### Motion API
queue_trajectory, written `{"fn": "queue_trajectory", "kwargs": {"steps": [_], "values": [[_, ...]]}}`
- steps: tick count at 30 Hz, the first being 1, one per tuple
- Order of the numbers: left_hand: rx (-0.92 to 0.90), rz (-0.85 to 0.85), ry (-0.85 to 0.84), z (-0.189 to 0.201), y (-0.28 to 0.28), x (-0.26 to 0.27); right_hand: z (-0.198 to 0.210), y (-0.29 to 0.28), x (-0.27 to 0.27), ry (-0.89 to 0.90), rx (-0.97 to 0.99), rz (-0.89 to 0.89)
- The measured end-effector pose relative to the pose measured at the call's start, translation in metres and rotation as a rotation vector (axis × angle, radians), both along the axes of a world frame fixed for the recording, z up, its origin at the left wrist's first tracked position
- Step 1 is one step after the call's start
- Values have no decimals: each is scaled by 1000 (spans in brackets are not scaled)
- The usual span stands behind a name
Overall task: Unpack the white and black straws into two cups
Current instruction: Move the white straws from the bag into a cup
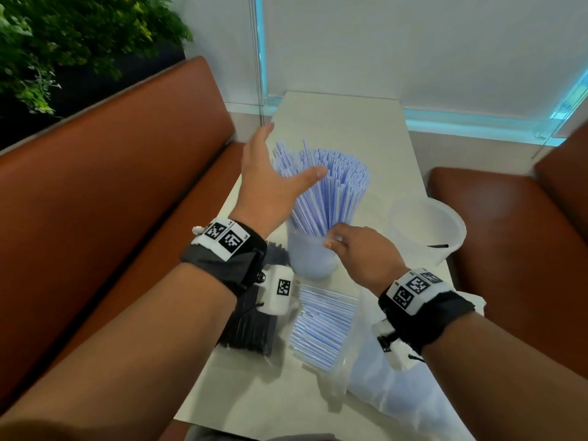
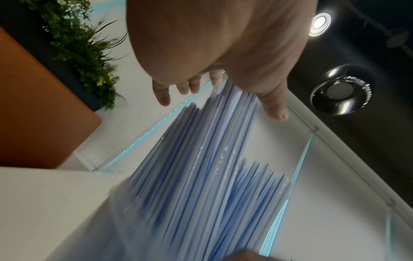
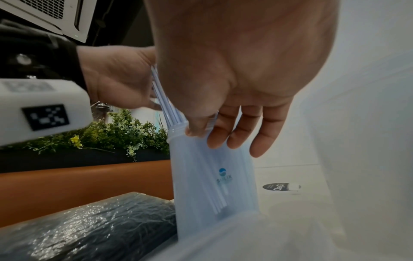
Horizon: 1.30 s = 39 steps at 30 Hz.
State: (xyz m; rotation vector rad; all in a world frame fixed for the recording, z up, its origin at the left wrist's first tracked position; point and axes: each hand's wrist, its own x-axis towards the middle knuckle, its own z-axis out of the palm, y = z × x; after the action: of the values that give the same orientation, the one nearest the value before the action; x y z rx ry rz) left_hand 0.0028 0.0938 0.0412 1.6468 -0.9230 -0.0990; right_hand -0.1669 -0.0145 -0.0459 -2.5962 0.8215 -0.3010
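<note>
A frosted cup [image 1: 313, 259] near the table's left edge holds a dense fan of white, blue-striped straws [image 1: 327, 186]. My left hand [image 1: 276, 173] is spread flat against the fan's left side, thumb lying across the straws; the left wrist view shows its straight fingers [image 2: 163, 95] above the straws [image 2: 201, 159]. My right hand [image 1: 356, 249] pinches the cup's near rim; in the right wrist view its thumb [image 3: 194, 130] is at the rim and its fingers lie on the cup's wall [image 3: 212, 176]. A second frosted cup [image 1: 426, 230] stands to the right.
A wrapped pack of black straws [image 1: 251, 323] lies under my left wrist, also seen as the black pack [image 3: 89, 229]. A clear bag of more white straws [image 1: 324, 326] and loose plastic wrap [image 1: 381, 377] lie near me. Brown benches [image 1: 127, 186] flank the narrow table [image 1: 334, 122].
</note>
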Motion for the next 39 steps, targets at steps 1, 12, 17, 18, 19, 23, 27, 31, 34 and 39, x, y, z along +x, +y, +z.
{"fn": "queue_trajectory", "kwargs": {"steps": [1, 12, 17, 18, 19, 23, 27, 31, 34, 39], "values": [[-31, 34, -77, 4, 1, 0, 0, 0, 0, -4, 1, -4], [220, -105, -674, -10, -13, -12, 1, 3, -1, -11, 21, -4], [507, -81, -880, -14, -19, -9, 1, 3, -1, -14, -2, 2], [494, -71, -857, -13, -19, -8, 1, 3, -1, -16, -2, -1], [461, -42, -847, -14, -19, -8, 0, 2, -1, -21, -1, -3], [550, -13, -889, -16, -19, -6, 2, 4, -1, -32, -11, 20], [479, -117, -730, -1, -6, 0, 5, 12, -9, -63, -62, 5], [238, -63, -555, 4, 26, -8, 2, 25, -28, -132, -185, -268], [38, 8, -547, 4, 48, -14, -12, 20, -44, 235, -86, -403], [12, -213, -640, -26, 70, -53, -30, 12, -49, 532, 47, -390]]}}
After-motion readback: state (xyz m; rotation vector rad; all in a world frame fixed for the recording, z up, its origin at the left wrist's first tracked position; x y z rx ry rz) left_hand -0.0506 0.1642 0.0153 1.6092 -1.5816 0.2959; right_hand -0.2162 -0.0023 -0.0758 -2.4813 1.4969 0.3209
